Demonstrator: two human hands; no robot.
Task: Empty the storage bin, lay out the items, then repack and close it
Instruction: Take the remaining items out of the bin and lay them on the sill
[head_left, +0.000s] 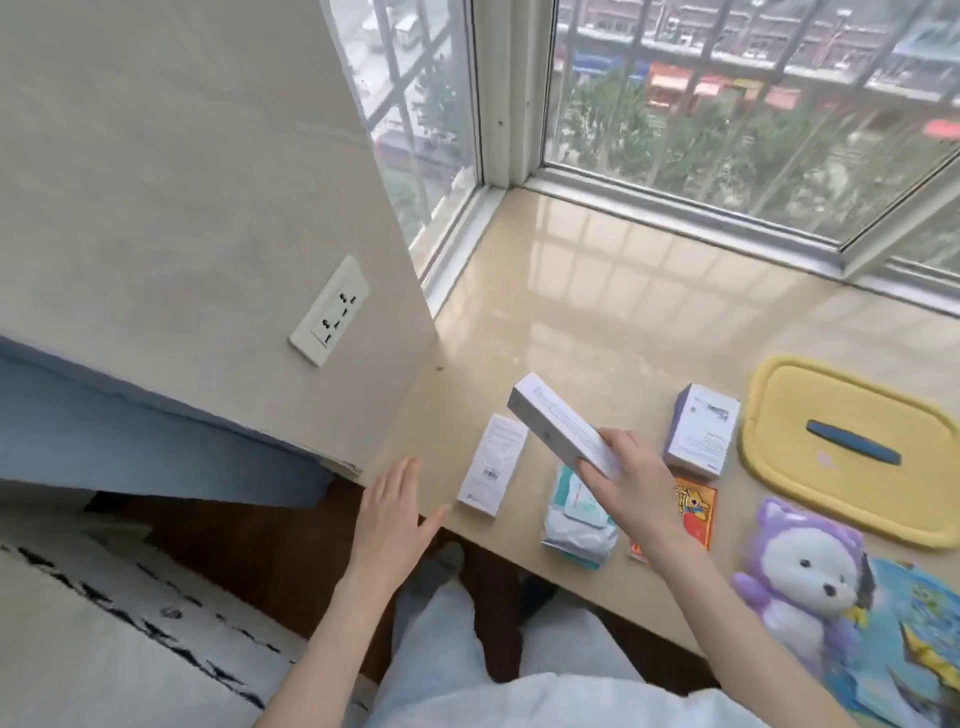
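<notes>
Table (597, 322) sits under window (727, 104); wall (182, 182) w/ outlet (329, 310) on its L. Front row L→R: slim box (491, 465), wipes pack (579, 519), flat packet (693, 512), plush toy (802, 566), picture sheet (904, 639) touching toy's R side. Behind packet: squat box (701, 431). Lid (852, 405) to its R, behind toy. Right hand (631, 478) holds long box (563, 426) tilted above wipes pack. Left hand (392, 512) at table's front-L corner, L of slim box, not touching it.
</notes>
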